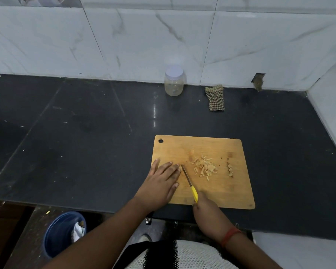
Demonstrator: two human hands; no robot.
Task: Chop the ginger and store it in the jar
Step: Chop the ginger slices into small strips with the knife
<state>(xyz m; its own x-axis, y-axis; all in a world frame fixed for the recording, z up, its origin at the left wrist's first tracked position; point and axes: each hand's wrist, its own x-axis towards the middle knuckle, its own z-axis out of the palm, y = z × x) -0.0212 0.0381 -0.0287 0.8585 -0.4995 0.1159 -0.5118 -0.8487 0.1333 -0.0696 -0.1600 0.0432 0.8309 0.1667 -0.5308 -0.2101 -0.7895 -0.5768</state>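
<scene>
Yellow-handled knife [190, 185], which my right hand [206, 208] is gripping, is cutting ginger [180, 168] under my left hand's [162, 183] flattened fingertips on the wooden chopping board [231, 191]; the blade is running close enough to nick them. The lidded jar [174, 80] is standing well apart.

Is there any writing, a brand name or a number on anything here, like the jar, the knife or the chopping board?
None can be read. The jar and its lid show no label, the knife has a plain yellow handle, the chopping board is bare wood, and the checked cloth bears only its pattern.
</scene>
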